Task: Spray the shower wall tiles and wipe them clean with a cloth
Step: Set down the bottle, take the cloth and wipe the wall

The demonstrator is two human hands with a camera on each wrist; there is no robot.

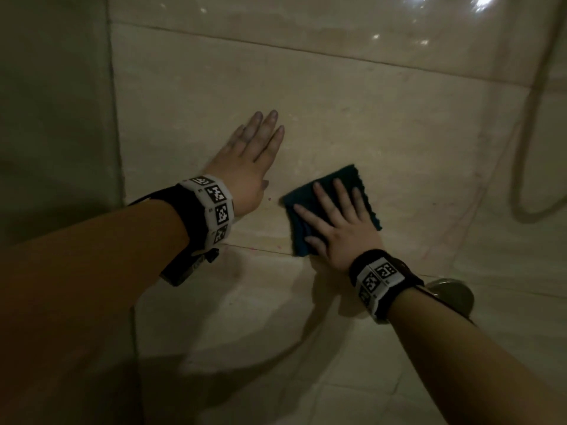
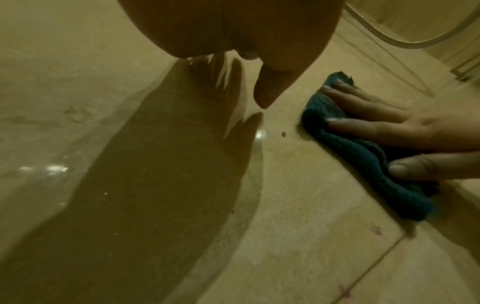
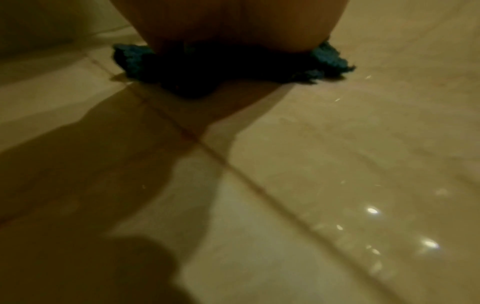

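Right hand (image 1: 340,222) is flat on the cloth (image 1: 325,194), fingers spread wide and straight, pressing the folded dark teal square against the beige wall tiles (image 1: 383,124) just above a grout line (image 1: 257,250); the left hand (image 1: 248,164) is planted on the same tile just beside it, palm to the wall, fingers straight and close together, holding nothing — a brace, by the look of it. The wall is glossy and shows bright glints in the right wrist view, so I judge it wet; that is the first risk: a bracing palm on a slick tile can slide, and the weight goes with it. Second risk — the cloth is only pinned by pressure, not gripped; the left wrist view shows its edge bunching up thick under the thumb, so a hard stroke could roll it or let it slip out from under the fingers, leaving bare skin to smear the tile. Small reddish specks (image 2: 283,134) sit on the tile between the two hands and along the grout; a pass that stays too far right misses them. A hose (image 1: 521,167) hangs well off to the right and a round metal fitting (image 1: 454,294) sits close behind the right wrist; a wide backward sweep could knock that. No spray bottle is in view.
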